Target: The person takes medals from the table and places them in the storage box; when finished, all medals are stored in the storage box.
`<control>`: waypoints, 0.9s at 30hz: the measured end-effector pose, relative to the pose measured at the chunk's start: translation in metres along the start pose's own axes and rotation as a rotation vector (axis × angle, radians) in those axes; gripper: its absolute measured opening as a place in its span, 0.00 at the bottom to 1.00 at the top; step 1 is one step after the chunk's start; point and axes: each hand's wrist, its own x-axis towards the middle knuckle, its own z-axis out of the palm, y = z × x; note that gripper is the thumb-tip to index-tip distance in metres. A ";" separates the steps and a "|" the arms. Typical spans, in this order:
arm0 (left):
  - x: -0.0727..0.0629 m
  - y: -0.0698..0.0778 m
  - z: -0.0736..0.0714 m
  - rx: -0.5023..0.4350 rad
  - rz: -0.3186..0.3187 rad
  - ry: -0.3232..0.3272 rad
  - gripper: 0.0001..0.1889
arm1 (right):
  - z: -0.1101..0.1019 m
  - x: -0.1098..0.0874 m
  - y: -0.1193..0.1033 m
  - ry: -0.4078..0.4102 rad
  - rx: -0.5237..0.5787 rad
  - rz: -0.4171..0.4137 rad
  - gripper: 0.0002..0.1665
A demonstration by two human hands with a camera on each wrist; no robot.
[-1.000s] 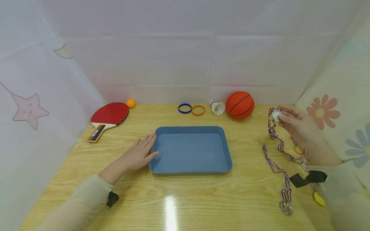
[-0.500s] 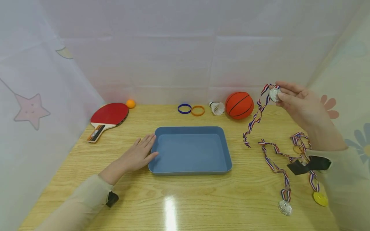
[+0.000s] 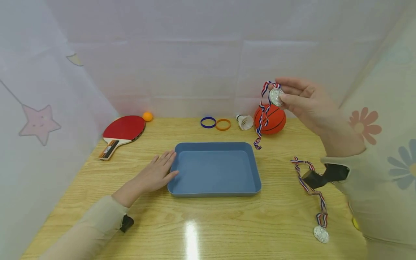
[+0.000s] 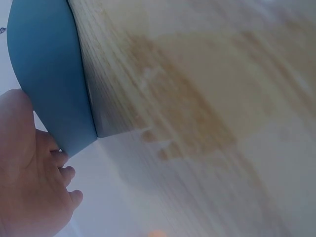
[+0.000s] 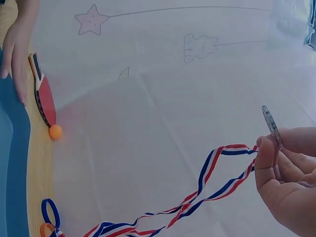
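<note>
Silver metal catches my eye first: a medal [image 3: 276, 97] held up in the air near the basketball [image 3: 276, 121], pinched between the thumb and fingers of the person's right hand [image 3: 305, 104]; its red, white and blue ribbon [image 5: 231, 149] dangles, the tail hanging near the far right corner of the blue tray [image 3: 214, 171]; the left hand [image 3: 156, 173] lies with fingers straight, touching the tray's left rim and gripping nothing.

I take the step in hand to be the mid-air part of moving this medal; whatever follows would call for a firm pinch on the disc and a loose tail kept from snagging on the tray's rim; the left hand seems well set to steady the tray.

From the head camera the medal shows its face, with a second silver medal [image 3: 321, 234] on the wooden table [image 3: 146, 231] and a shuttlecock [image 3: 245, 122] by the basketball; the right wrist camera sees the held disc nearly edge-on, which makes the pinch plainer, and adds a faint bear drawing [image 5: 200, 48] on the curtain; the left wrist camera alone looks low along the tray's outer wall, down to where it meets the tabletop.
</note>
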 end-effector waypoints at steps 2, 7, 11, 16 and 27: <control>0.000 0.000 0.000 -0.002 -0.001 0.000 0.37 | 0.007 0.004 0.004 -0.005 -0.026 0.011 0.20; 0.001 0.002 -0.001 -0.009 -0.005 0.001 0.37 | 0.021 0.014 0.017 -0.025 -0.054 0.065 0.19; 0.002 0.002 0.000 -0.007 -0.009 0.000 0.37 | 0.033 0.024 0.032 -0.043 -0.095 0.127 0.19; 0.003 0.002 0.000 -0.009 -0.011 0.000 0.37 | 0.052 0.035 0.054 -0.046 -0.201 0.235 0.22; 0.008 0.004 0.001 -0.011 -0.011 0.010 0.36 | 0.069 0.051 0.118 -0.138 -0.254 0.308 0.24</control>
